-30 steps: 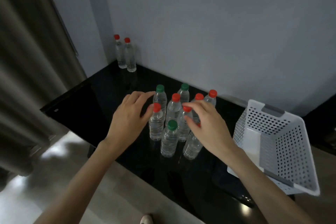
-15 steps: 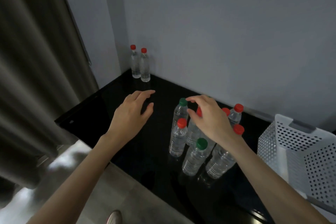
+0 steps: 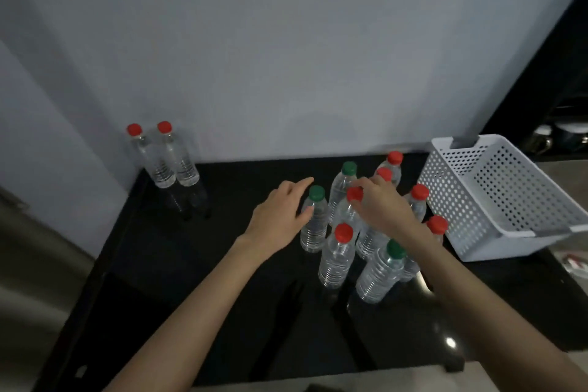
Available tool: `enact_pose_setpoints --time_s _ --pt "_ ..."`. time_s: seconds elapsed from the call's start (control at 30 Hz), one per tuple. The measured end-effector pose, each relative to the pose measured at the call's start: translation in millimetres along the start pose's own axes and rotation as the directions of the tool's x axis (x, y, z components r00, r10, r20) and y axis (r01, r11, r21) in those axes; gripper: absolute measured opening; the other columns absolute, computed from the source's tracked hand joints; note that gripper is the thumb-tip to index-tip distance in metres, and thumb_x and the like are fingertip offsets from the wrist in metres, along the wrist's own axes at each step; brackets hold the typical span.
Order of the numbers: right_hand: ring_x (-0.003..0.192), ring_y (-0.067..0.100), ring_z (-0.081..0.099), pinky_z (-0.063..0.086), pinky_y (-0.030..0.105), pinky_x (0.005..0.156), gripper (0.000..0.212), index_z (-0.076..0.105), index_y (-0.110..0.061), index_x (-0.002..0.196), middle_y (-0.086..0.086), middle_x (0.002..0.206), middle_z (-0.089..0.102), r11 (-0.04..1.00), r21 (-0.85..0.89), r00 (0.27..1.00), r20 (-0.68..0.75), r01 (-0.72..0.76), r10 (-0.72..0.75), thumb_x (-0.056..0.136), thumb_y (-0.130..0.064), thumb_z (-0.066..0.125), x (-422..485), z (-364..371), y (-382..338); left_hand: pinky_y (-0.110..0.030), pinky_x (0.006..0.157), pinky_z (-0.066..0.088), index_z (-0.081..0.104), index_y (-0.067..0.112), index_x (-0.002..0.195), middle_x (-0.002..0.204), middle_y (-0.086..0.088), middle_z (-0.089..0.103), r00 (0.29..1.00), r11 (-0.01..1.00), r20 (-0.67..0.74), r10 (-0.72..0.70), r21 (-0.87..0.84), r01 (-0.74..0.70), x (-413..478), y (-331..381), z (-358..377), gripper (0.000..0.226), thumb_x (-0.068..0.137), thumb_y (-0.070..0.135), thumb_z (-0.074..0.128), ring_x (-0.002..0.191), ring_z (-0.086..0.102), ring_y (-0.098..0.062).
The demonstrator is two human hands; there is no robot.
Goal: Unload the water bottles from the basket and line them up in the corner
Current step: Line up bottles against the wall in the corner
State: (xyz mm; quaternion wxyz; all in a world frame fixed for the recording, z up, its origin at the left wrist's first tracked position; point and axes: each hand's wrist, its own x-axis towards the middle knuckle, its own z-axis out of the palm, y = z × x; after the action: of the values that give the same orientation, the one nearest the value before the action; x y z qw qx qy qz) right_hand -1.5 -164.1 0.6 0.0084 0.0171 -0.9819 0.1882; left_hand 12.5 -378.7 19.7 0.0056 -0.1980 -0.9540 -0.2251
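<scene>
Bottles stand in two groups on our black worktop (image 3: 222, 264). At ten o'clock, tight in the corner where the walls meet, a red-capped pair (image 3: 164, 156) is already lined up side by side, touching. At the centre, toward one o'clock, a loose cluster (image 3: 366, 232) of about nine waits upright, some red-capped, some green-capped; we cannot count it exactly, since our right arm covers part of it.

The basket (image 3: 496, 197) sits tilted at three o'clock, just beside the cluster. What we see of its inside looks empty, so we judge the unloading done, though its near corner is out of clear view. What is left is the larger part: moving the cluster over to extend the row in the corner.

Our left hand (image 3: 280, 216) is half open, fingers spread, with the thumb against the shoulder of the green bottle (image 3: 315, 219) at the cluster's nine o'clock edge. It touches but does not yet wrap it, so we hold nothing there. Our right hand (image 3: 381, 207) reaches over the middle of the cluster, fingertips pinching at the cap of a red bottle (image 3: 350, 207). Whether that pinch has truly closed, we cannot tell.

We judge both hands are about to take one bottle each toward the corner.
</scene>
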Motion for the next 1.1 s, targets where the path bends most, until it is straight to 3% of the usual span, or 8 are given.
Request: enact_pose_setpoints --time_s 0.07,0.2,0.43,0.57,0.67,0.8,0.93,1.1 --pt "0.099 0.024 0.054 0.042 0.032 0.074 0.033 0.048 -0.024 0.127 0.006 0.112 0.052 0.999 -0.025 0.999 0.026 -0.028 0.028 0.095 -0.033 0.046 3 3 -2 -0.033 0.086 0.046 0.019 0.03 0.149 0.139 -0.004 0.041 0.997 1.0 0.076 0.024 -0.012 -0.023 17 -8 10 0.06 0.096 0.037 0.046 0.118 0.049 -0.018" --pt "0.082 0.024 0.06 0.053 0.036 0.068 0.033 0.045 -0.023 0.126 0.009 0.109 0.056 0.998 -0.054 1.0 0.016 -0.012 0.013 0.094 -0.031 0.049 11 9 -1 -0.042 0.089 0.05 0.022 0.031 0.148 0.132 -0.005 0.045 0.982 0.999 0.185 0.05 -0.018 -0.048 44 -24 30 0.059 0.095 0.038 0.048 0.113 0.051 -0.019" --pt "0.082 0.022 0.062 0.048 0.03 0.061 0.043 0.036 -0.016 0.13 0.006 0.1 0.058 0.93 -0.358 0.989 0.147 0.079 -0.028 0.095 -0.036 0.05 27 15 1 -0.034 0.069 0.053 0.043 0.017 0.117 0.105 -0.003 0.05 0.973 0.985 0.16 0.165 0.031 -0.172 68 -32 50 0.033 0.093 0.038 0.051 0.085 0.054 -0.015" --pt "0.087 0.022 0.061 0.052 0.036 0.072 0.046 0.033 -0.015 0.131 0.007 0.102 0.057 0.972 -0.206 0.981 0.181 0.11 -0.072 0.094 -0.035 0.052 39 13 -7 -0.027 0.061 0.047 0.042 0.017 0.107 0.099 -0.001 0.05 0.978 0.988 0.14 0.156 -0.042 -0.151 70 -40 51 0.025 0.094 0.037 0.051 0.077 0.054 -0.012" --pt "0.089 0.022 0.061 0.054 0.04 0.077 0.035 0.04 -0.017 0.12 0.006 0.106 0.058 0.984 -0.111 0.974 0.194 0.137 -0.114 0.093 -0.036 0.053 48 15 -21 -0.021 0.06 0.042 0.038 0.02 0.101 0.095 0.001 0.05 0.985 0.981 0.136 0.102 -0.179 -0.077 69 -58 42 0.022 0.093 0.034 0.054 0.071 0.054 -0.009" --pt "0.09 0.026 0.061 0.053 0.046 0.079 0.032 0.043 -0.018 0.113 0.004 0.103 0.057 0.988 -0.042 0.968 0.213 0.148 -0.136 0.092 -0.041 0.053 72 16 -49 -0.026 0.059 0.048 0.041 0.017 0.098 0.089 0.002 0.05 0.997 0.977 0.065 0.032 -0.213 -0.018 70 -88 18 0.022 0.093 0.032 0.055 0.07 0.056 -0.012" --pt "0.09 0.024 0.058 0.051 0.043 0.079 0.033 0.044 -0.018 0.115 0.004 0.106 0.057 0.974 0.035 0.945 0.236 0.224 -0.226 0.092 -0.04 0.054 100 22 -93 -0.016 0.056 0.035 0.041 0.018 0.096 0.082 0.008 0.045 1.0 0.978 -0.002 -0.029 -0.208 0.028 67 -129 -15 0.021 0.092 0.031 0.057 0.065 0.05 -0.004" --pt "0.093 0.028 0.058 0.049 0.045 0.08 0.033 0.045 -0.019 0.116 0.007 0.109 0.059 0.95 0.094 0.922 0.231 0.296 -0.31 0.092 -0.039 0.055 138 44 -157 -0.027 0.061 0.041 0.042 0.016 0.094 0.083 0.006 0.046 0.996 0.982 -0.047 -0.082 -0.174 0.073 59 -192 -55 0.022 0.092 0.032 0.056 0.067 0.049 -0.005"
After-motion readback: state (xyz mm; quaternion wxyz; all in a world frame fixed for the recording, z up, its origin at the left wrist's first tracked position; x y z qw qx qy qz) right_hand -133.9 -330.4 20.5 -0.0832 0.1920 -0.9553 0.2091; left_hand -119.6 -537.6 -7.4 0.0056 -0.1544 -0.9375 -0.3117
